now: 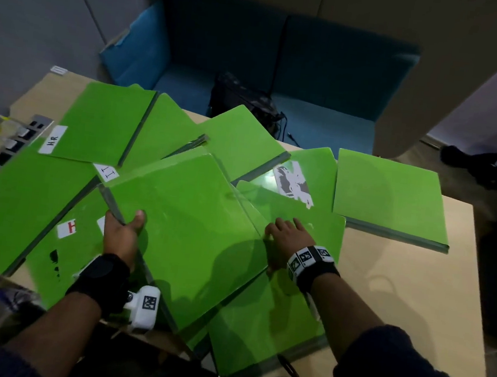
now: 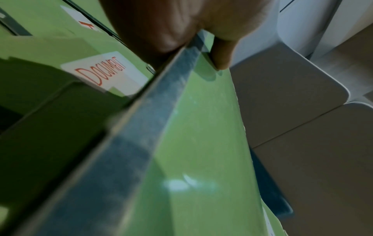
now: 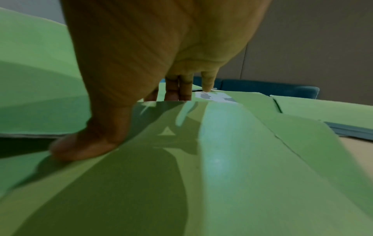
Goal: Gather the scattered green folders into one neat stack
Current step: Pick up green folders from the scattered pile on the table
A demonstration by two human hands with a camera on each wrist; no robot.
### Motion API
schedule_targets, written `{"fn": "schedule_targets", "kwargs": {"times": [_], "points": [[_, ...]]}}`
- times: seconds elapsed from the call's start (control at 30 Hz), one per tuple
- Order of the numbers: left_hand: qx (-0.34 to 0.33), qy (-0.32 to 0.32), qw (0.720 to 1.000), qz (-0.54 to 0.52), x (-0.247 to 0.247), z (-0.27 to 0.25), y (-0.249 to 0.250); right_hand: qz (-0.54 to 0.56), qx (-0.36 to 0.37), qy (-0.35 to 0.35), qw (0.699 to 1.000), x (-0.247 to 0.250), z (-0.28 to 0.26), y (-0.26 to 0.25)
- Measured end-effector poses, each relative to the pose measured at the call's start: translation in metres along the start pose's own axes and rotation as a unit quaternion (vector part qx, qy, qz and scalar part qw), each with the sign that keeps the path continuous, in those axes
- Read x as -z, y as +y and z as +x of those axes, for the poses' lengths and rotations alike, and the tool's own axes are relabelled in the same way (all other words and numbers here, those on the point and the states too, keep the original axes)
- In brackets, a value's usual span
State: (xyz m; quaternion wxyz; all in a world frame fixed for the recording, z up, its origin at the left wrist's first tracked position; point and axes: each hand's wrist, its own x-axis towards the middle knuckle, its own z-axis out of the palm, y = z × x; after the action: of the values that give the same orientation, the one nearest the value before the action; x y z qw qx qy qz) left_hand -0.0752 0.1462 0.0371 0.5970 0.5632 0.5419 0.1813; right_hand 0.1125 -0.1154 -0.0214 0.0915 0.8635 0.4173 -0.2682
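Note:
Several green folders lie fanned over the wooden table [image 1: 398, 296]. My left hand [image 1: 123, 230] grips the grey spine edge of the big central folder [image 1: 193, 231], thumb on top and fingers beneath; the left wrist view shows that hand [image 2: 171, 24] pinching this folder [image 2: 193, 143], which is raised off the ones below. My right hand [image 1: 284, 244] rests at the central folder's right edge, its fingers straight on the neighbouring folder [image 1: 322, 230]. Seen from the right wrist, the hand [image 3: 161, 47] presses thumb and fingers on that bowed folder [image 3: 242, 159].
A folder labelled HR [image 1: 104, 121] lies at the back left and a lone folder [image 1: 387, 196] at the far right. A socket panel with cables [image 1: 16, 142] sits at the left edge. Beyond the table are a blue sofa [image 1: 315, 66] and a black bag [image 1: 244, 99].

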Motion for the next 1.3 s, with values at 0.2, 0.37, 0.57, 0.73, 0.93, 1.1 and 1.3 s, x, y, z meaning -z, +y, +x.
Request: {"fn": "schedule_targets", "kwargs": {"times": [0.2,0.37,0.57,0.73,0.93,1.1,1.3], "points": [[0.000,-0.023,1.000,-0.007,-0.020,0.008,0.007,0.034,-0.036,-0.016,0.999,0.031,-0.024,0.046],[0.004,-0.058,0.998,-0.006,-0.055,0.003,0.010,0.101,-0.155,0.001,0.983,0.036,-0.050,0.120],[0.005,-0.089,0.995,0.033,-0.085,0.000,0.004,0.134,-0.246,-0.030,0.960,0.019,-0.049,0.181],[0.022,-0.077,0.996,0.032,-0.103,0.007,0.006,0.106,-0.286,0.017,0.952,0.032,-0.039,0.237],[0.029,-0.055,0.998,0.010,-0.147,0.020,0.018,0.061,-0.331,0.088,0.937,0.062,-0.012,0.295],[0.047,-0.044,0.998,0.014,-0.183,0.030,0.014,0.064,-0.339,0.076,0.936,0.077,0.018,0.322],[0.069,-0.052,0.996,0.031,-0.194,0.043,-0.002,0.085,-0.324,0.049,0.941,0.074,0.044,0.337]]}}
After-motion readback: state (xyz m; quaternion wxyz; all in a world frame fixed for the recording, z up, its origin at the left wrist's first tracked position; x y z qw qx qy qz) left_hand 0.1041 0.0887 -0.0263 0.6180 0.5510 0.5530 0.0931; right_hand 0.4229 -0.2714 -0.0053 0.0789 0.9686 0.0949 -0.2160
